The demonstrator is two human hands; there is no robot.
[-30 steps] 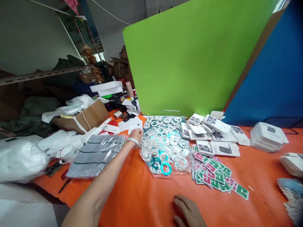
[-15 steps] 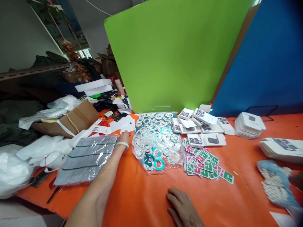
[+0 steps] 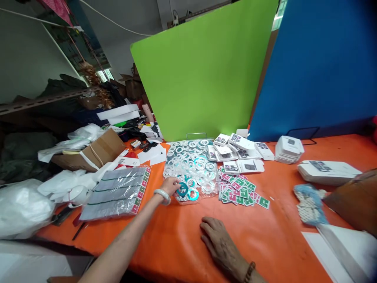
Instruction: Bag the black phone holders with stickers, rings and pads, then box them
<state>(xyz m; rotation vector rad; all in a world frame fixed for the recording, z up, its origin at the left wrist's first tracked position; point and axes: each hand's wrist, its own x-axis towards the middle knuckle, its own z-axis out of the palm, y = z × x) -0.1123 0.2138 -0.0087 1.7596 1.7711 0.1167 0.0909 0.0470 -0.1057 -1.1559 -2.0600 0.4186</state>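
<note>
In the head view, an orange tabletop (image 3: 176,236) runs up to a green board (image 3: 200,90) and a blue board (image 3: 318,70) at its far edge. A clear bag (image 3: 194,177) of flat rings (image 3: 186,190), some white and some teal, lies near the middle of the tabletop, its far end close to the green board.

The left hand (image 3: 171,186), with a pale bracelet (image 3: 162,196) at the wrist, reaches in from the near edge to the bag's near left corner. Its grip is narrow, the fingers bunched by a dark teal ring; I cannot tell whether they hold it. The right hand (image 3: 216,236) rests palm down toward the near edge, its grip loose and holding nothing.

Just right of the bag lie a pile of pink and green cards (image 3: 239,190) and, toward the far edge, a heap of small white boxes (image 3: 243,143). Left of the bag, toward the left edge, sits a grey packet (image 3: 114,192) in clear plastic.
</note>
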